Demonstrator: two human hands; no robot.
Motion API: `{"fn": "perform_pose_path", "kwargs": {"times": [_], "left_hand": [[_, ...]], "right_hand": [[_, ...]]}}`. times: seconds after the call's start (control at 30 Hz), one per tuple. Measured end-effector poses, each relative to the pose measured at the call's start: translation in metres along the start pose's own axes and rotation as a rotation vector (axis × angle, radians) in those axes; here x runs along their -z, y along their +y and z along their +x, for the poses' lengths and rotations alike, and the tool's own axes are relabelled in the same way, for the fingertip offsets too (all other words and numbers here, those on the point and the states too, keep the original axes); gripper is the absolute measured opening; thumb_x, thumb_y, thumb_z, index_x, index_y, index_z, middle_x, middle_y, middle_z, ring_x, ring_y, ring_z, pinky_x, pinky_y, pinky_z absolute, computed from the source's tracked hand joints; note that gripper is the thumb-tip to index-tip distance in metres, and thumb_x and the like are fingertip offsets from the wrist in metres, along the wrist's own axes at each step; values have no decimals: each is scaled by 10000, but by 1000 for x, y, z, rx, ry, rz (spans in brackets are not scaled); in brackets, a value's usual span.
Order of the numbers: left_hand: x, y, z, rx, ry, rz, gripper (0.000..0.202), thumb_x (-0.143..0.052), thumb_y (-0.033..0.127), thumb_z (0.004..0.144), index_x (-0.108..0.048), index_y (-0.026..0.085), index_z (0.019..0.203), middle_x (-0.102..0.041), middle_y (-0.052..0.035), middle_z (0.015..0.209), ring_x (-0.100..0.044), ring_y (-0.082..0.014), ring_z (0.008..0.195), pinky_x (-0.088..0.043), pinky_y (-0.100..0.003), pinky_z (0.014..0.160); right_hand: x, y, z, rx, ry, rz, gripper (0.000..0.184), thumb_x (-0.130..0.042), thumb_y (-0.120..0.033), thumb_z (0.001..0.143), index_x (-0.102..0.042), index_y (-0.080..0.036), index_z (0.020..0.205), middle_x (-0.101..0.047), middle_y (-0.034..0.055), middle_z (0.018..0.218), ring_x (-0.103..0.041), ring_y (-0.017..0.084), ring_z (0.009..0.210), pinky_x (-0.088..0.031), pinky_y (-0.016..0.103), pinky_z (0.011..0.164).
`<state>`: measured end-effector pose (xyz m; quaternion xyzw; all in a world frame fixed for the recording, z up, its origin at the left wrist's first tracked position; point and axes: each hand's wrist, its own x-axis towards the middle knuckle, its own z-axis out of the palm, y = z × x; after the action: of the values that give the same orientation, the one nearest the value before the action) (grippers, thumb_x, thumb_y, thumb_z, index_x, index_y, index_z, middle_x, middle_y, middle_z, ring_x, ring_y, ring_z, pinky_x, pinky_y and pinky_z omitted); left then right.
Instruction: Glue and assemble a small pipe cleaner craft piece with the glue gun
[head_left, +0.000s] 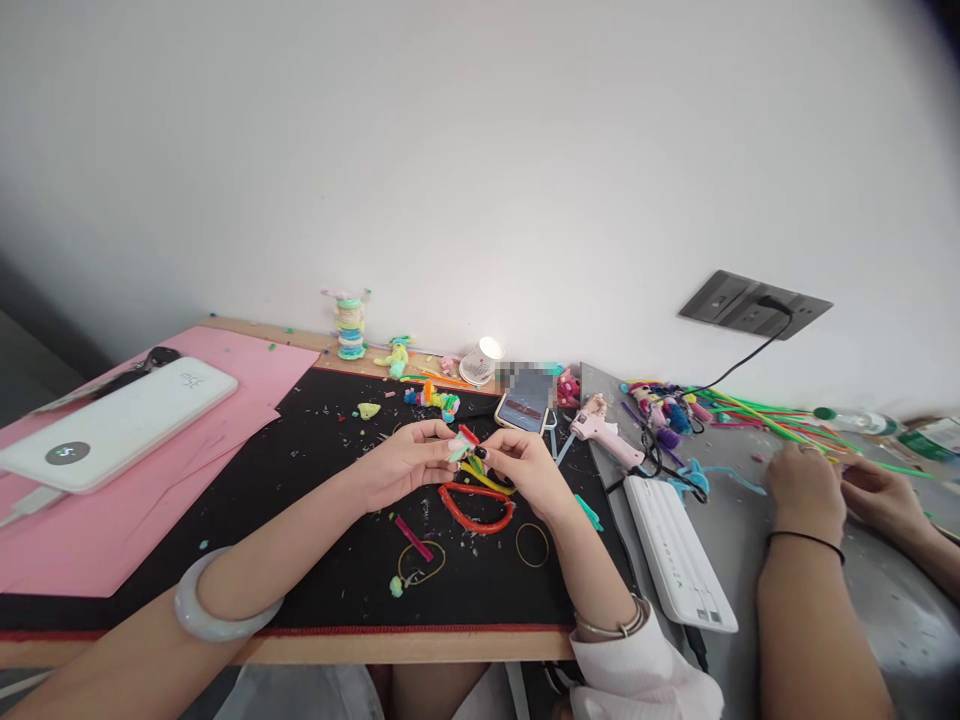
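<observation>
My left hand [403, 460] and my right hand [521, 468] meet over a black mat [315, 480], both pinching a small craft piece [463, 446] of white, green and red fuzzy wire. A yellow wire end hangs from it toward a red pipe-cleaner loop [477, 508] lying on the mat just below my hands. A pale bangle sits on my left wrist and a thin bracelet on my right.
A white power bank [112, 425] lies on pink paper [112, 530] at left. A phone [523, 402], a pink glue gun [604, 432], a white keyboard [679, 553] and loose pipe cleaners [757, 410] lie to the right, where another person's hands [832, 490] work. Finished small figures [350, 324] stand by the wall.
</observation>
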<state>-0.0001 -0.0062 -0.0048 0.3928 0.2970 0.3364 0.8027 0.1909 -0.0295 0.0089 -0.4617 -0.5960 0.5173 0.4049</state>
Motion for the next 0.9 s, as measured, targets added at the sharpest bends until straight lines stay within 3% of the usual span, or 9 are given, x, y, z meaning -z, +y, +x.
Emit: {"fn": "perform_pose_path", "kwargs": {"times": [0.33, 0.67, 0.9], "left_hand": [[-2, 3, -1, -28, -11, -28, 129, -664, 233, 735, -571, 147, 758, -610, -9, 715, -582, -77, 627, -484, -199, 635], [0, 1, -1, 32, 28, -98, 171, -638, 166, 749, -619, 155, 919, -639, -52, 856, -613, -108, 709, -497, -231, 685], [-1, 2, 0, 44, 37, -133, 153, -617, 126, 753, -624, 141, 905, -630, -49, 825, -599, -104, 696, -491, -223, 678]], "right_hand": [[0, 1, -1, -1, -6, -9, 217, -634, -336, 711, -590, -129, 662, -455, -41, 520, -332, 59, 462, -215, 204, 439], [-2, 0, -2, 6, 7, -9, 213, -634, -338, 705, -585, -134, 671, -454, -40, 519, -334, 62, 465, -225, 201, 434], [-2, 2, -2, 13, 28, -12, 195, -632, -330, 705, -590, -140, 697, -460, -47, 534, -353, 60, 473, -246, 199, 448]]}}
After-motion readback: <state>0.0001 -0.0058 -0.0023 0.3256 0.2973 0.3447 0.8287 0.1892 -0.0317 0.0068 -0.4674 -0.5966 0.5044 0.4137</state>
